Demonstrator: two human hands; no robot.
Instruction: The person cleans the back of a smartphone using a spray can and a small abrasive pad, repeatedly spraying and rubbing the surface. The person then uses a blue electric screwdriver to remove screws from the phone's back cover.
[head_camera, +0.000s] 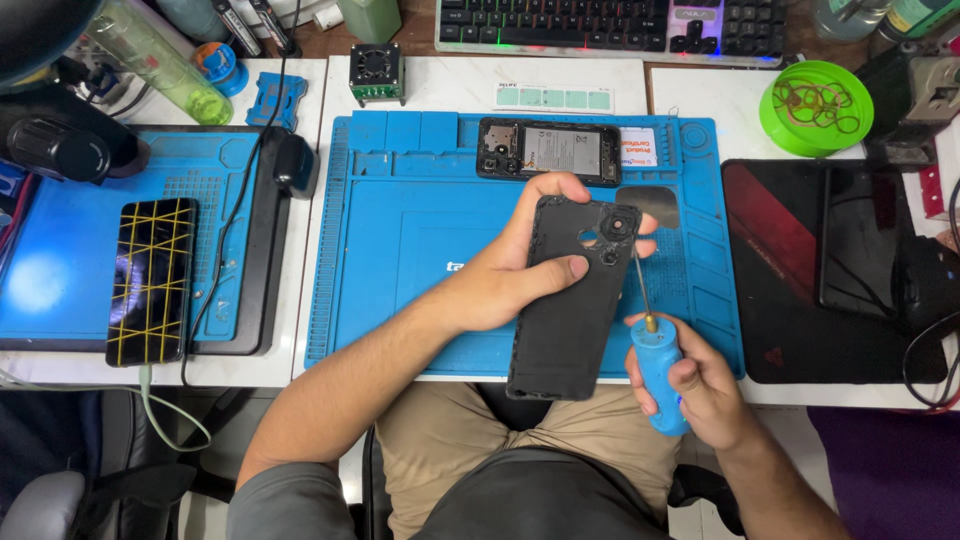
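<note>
My left hand (520, 270) grips a black phone back cover (565, 320), inner side up, held tilted over the blue work mat (400, 230). My thumb lies across its middle, near the camera opening. My right hand (690, 385) holds a blue-handled screwdriver (655, 365) upright. Its thin shaft points up to the cover's right edge, just below the camera opening. An opened phone body (548, 152) with its battery showing lies at the mat's far edge.
A phone (152, 280) with yellow crossed tape lies on a second blue mat at left. A green bowl (815, 108) of rubber bands sits far right, a keyboard (610, 25) behind. A dark mouse pad (830, 270) lies right, a small fan (377, 72) at the back.
</note>
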